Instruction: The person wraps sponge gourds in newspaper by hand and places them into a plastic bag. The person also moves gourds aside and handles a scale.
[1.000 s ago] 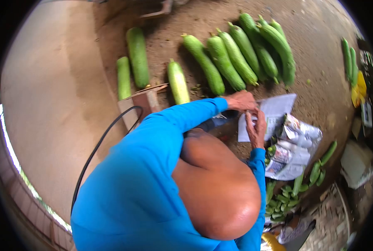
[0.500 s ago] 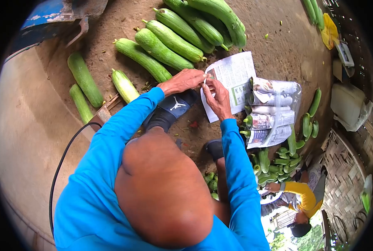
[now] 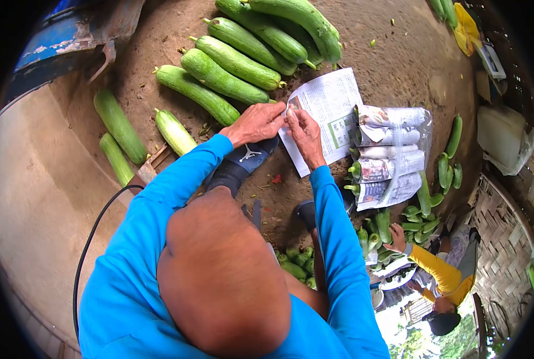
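A printed paper sheet (image 3: 334, 96) lies on the dirt ground, its near-left edge raised between my hands. My left hand (image 3: 255, 124) is closed with fingertips pinching that edge. Close beside it, my right hand (image 3: 305, 136) pinches the same edge, thumb and fingers together. Just beyond my left hand rests a row of long green gourds (image 3: 225, 78). To the right of the sheet sits a bundle of paper-wrapped gourds (image 3: 393, 152) under clear plastic, green ends showing on its left side. My sandal (image 3: 249, 152) is below my left hand.
Two gourds (image 3: 120, 127) and a paler gourd (image 3: 175, 131) lie at left, near a black cable (image 3: 90, 230). A blue metal part (image 3: 69, 45) juts in at upper left. At lower right, a co-worker in a yellow sleeve (image 3: 437, 269) reaches into piled green vegetables (image 3: 419, 227).
My hands keep pinching the sheet's edge with little movement. The co-worker's arm has stretched out to the vegetable pile. The whole view has shifted slightly.
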A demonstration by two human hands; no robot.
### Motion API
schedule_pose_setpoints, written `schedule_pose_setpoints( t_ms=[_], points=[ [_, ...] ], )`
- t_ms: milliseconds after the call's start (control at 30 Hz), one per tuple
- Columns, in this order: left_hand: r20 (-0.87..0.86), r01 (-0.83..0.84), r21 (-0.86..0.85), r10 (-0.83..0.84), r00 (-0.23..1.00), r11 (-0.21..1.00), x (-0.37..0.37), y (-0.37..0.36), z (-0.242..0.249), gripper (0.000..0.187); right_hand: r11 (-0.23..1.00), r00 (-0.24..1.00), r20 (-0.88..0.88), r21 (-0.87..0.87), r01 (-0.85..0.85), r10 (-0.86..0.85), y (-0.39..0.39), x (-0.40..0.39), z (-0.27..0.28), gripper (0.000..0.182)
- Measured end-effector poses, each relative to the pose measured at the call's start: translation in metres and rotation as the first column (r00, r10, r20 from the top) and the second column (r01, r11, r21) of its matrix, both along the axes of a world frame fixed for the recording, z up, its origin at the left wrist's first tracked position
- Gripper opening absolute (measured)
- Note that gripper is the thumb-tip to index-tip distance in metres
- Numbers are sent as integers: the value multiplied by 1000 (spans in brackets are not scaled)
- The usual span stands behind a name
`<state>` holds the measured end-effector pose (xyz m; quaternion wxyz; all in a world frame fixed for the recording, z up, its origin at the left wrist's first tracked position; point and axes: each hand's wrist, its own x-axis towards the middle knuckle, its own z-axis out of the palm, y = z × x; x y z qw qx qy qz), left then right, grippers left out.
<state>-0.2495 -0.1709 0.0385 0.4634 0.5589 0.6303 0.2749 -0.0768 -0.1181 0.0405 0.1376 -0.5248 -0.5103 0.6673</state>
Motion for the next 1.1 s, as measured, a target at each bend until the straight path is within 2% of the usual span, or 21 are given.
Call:
schedule_pose_setpoints(
  t_ms=[33, 100, 133, 167, 267, 300, 367, 400, 433, 500, 567, 633, 667, 933, 1033, 1100],
  points=[
    [-1, 8, 4, -8, 1000, 1000, 1, 1, 6, 16, 1000, 1000, -1, 4, 8, -8, 4, 0, 4, 40],
    [-44, 95, 165, -89, 995, 982, 6, 3, 21, 14, 978, 998, 17, -196, 69, -67, 10, 2, 13, 51],
    [-73, 130, 215, -117, 990, 968, 9, 4, 30, 15, 976, 997, 19, -202, 77, -75, 11, 4, 14, 50],
    [-72, 139, 220, -126, 989, 966, 10, 6, 38, 15, 977, 996, 20, -197, 86, -84, 13, 7, 15, 50],
    [-16, 191, 243, -193, 981, 951, 11, 8, 47, 18, 997, 996, 51, -27, -67, 68, 20, 21, 22, 43],
    [-14, 203, 247, -206, 978, 947, 12, 9, 45, 18, 998, 997, 54, -23, -53, 54, 21, 23, 23, 43],
    [257, -57, -72, 73, 964, 996, 13, 10, 38, 32, 988, 988, -144, -149, 35, -57, 22, 26, 25, 37],
    [414, -92, -186, 163, 896, 978, 12, 14, 37, 42, 981, 970, -228, -191, 44, -87, 24, 28, 25, 31],
    [411, -79, -184, 149, 899, 980, 12, 17, 37, 42, 980, 968, -231, -189, 57, -100, 25, 30, 26, 31],
    [525, -105, -343, 284, 802, 933, 16, 22, 38, 40, 971, 957, -271, -233, 42, -107, 25, 36, 30, 31],
    [521, -64, -350, 251, 816, 934, 21, 27, 36, 38, 971, 952, -284, -233, 44, -111, 25, 38, 30, 31],
    [525, -72, -399, 292, 799, 914, 29, 31, 38, 37, 973, 944, -314, -228, 28, -101, 25, 41, 32, 32],
    [525, -122, -374, 318, 789, 919, 34, 32, 40, 37, 976, 933, -348, -218, 12, -89, 26, 43, 28, 32],
    [542, -115, -375, 319, 777, 920, 35, 32, 39, 39, 976, 925, -364, -217, 33, -112, 19, 43, 23, 32],
    [503, -94, -402, 305, 809, 911, 33, 35, 43, 39, 971, 928, -354, -237, 33, -118, 20, 42, 20, 31],
    [359, -19, -364, 159, 920, 931, 30, 34, 39, 35, 967, 934, -335, -252, 36, -122, 20, 43, 19, 26]
  ],
)
